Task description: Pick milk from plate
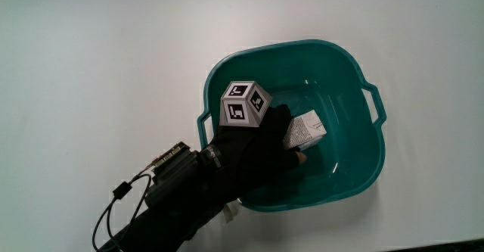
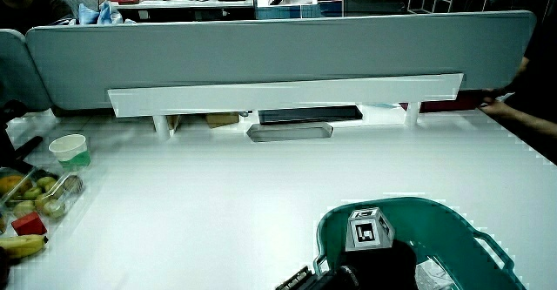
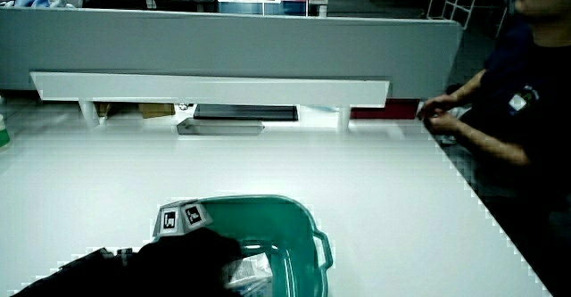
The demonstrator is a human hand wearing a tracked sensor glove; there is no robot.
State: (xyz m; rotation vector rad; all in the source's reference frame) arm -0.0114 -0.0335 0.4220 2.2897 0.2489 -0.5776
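A white tabletop point(image 1: 113, 48) carries a teal basin point(image 1: 355, 78) with handles; no plate shows. The hand point(image 1: 253, 150) reaches over the basin's rim nearest the person, down inside it. The milk carton point(image 1: 306, 129) lies on the basin's floor, and the fingers point(image 1: 293, 155) curl around its end, gripping it. In both side views the hand hides most of the carton.

The hand point(image 1: 261, 142) covers one end of the milk carton point(image 1: 306, 129), so the fingers' grip on it can't be judged. In a side view the teal tub point(image 2: 348, 216) runs off the picture's edge, and the carton point(image 2: 431, 275) shows only as a pale sliver.
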